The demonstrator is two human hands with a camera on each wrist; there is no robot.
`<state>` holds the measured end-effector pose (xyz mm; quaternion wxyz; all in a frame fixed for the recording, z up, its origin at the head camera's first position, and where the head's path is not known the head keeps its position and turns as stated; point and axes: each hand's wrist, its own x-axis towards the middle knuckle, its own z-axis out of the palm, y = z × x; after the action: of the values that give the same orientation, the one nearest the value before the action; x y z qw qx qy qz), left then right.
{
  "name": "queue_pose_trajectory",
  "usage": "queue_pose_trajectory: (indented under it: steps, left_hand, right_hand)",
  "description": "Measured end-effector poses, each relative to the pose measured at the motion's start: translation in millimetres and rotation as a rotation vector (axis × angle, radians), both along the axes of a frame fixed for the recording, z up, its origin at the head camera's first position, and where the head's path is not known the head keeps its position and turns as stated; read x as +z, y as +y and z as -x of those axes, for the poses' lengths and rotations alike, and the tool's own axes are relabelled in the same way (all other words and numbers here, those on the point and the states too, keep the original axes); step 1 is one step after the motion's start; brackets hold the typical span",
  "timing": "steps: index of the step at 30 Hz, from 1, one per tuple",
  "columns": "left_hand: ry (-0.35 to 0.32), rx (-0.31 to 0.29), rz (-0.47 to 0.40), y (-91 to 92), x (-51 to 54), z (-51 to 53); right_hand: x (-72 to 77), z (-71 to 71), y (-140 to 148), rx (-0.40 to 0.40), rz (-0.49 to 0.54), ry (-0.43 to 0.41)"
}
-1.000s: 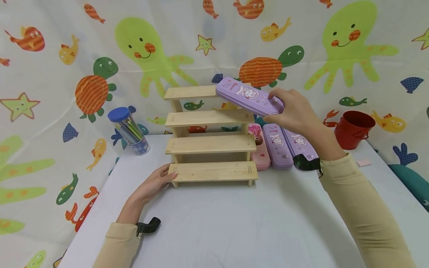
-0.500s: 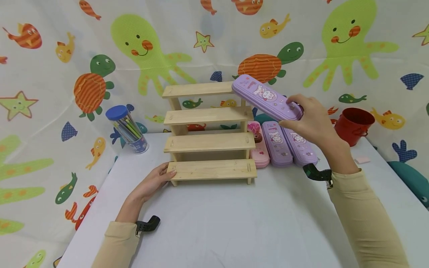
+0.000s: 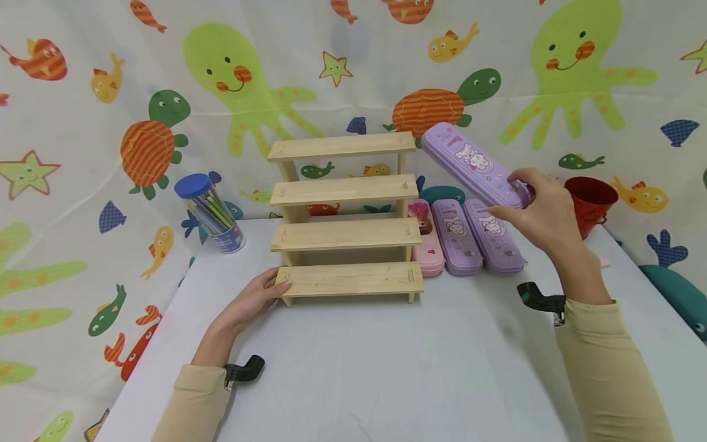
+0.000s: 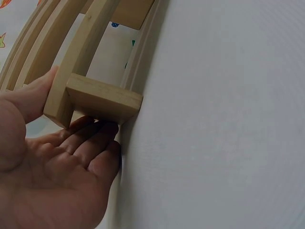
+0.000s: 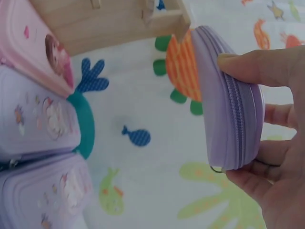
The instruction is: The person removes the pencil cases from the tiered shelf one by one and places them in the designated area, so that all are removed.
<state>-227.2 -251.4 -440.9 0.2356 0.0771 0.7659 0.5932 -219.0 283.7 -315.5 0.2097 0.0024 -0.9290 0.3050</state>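
My right hand [image 3: 544, 212] grips a purple zippered pencil case [image 3: 475, 162] by its near end, raised above the table at the right of the wooden shelf. Its zipper side faces the right wrist view, with the thumb on one edge and the fingers round the other. My left hand [image 3: 251, 301] holds the left end of the lowest step of the four-step wooden shelf [image 3: 348, 279]. In the left wrist view the thumb lies on top and the curled fingers reach underneath. Two more purple cases [image 3: 457, 239] and a pink case [image 3: 428, 252] lie side by side right of the shelf.
A clear jar of pens with a blue lid [image 3: 211, 213] stands left of the shelf. A red bucket [image 3: 588, 202] stands at the back right, partly behind the right hand. Behind the white table [image 3: 353, 368] hangs a cloth printed with sea animals [image 3: 353, 73].
My right hand has carried the purple pencil case rightward, from in front of the shelf's top step to above the other cases. The left hand stays on the lowest step.
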Motion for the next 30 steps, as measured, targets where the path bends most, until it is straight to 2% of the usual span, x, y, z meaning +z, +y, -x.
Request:
queue_pose_trajectory:
  steps: [15,24,30]
  left_hand:
    - [-0.008,0.008,0.011,0.6,0.5,-0.1]
    - [-0.001,0.003,0.006,1.8,1.5,-0.3]
    - [-0.006,0.002,0.011,1.7,1.4,0.4]
  right_hand:
    - [-38.1,-11.0,39.0,-0.129,-0.051,-0.114]
    - [-66.3,-16.0,61.8,-0.188,-0.052,-0.229]
    - [-76.5,-20.4,67.4,-0.225,-0.044,-0.233]
